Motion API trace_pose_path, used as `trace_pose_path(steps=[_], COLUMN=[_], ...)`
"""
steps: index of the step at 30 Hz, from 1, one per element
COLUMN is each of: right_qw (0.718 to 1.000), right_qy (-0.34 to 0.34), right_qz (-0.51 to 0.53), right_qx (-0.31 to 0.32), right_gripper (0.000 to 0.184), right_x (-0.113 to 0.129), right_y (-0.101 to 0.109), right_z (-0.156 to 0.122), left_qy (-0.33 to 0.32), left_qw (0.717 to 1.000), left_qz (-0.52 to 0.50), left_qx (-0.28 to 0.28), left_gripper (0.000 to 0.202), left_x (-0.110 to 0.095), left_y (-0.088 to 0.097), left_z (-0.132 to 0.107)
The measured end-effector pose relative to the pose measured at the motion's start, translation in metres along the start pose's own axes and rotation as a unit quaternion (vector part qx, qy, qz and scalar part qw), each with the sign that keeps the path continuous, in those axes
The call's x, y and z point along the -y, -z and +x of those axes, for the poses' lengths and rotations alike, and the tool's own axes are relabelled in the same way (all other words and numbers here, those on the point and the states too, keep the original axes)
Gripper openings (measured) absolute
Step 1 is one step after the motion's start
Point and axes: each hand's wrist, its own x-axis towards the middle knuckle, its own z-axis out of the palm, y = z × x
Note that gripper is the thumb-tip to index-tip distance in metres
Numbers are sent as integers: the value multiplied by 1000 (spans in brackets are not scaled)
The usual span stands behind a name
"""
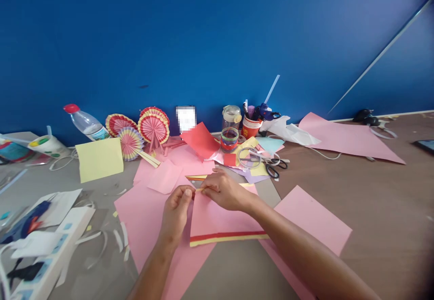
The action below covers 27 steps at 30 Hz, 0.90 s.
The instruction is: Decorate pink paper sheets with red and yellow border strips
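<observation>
Paper (220, 218) beneath right hand (224, 190), apparently against left hand (176, 210)

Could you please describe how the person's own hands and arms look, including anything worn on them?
Both the left hand and the right hand are ungloved. The left forearm and right forearm are bare as far as the picture shows, with no sleeves in view. I see no watch or bracelet on either wrist.

The head camera looks forward and down, near the table (379, 200); blue wall (203, 42) ahead.
</observation>
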Motion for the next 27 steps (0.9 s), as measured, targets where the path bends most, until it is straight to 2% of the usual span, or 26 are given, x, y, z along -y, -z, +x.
trace_pose_path(steps=[5, 10, 13, 16, 20, 23, 27], right_qw=[1000, 999, 999, 999, 999, 999, 999], right_qy=[13, 24, 29, 31, 18, 11, 8], right_qz=[0, 12, 9, -11, -34, -40, -48], right_qx=[8, 23, 31, 23, -2, -8, -10], right_gripper=[22, 20, 19, 19, 19, 20, 19], right_x=[0, -3, -4, -3, 1, 3, 3], right_y=[-2, -2, -2, -2, -1, 0, -1], right_z=[-1, -4, -4, -3, -2, -1, -2], left_qy=[63, 140, 162, 113, -3, -46, -90], left_qw=[995, 961, 951, 968, 995, 999, 993], left_qz=[-67, -203, -236, -218, -102, 3, 77], left_qx=[42, 125, 117, 52, -19, -27, -20], left_gripper=[28, 28, 30, 30, 18, 14, 12], left_x=[1, -5, -8, -6, 2, 6, 7], left_y=[1, 2, 2, 3, 5, 4, 1], left_z=[-1, -1, 1, 2, 0, -2, -4])
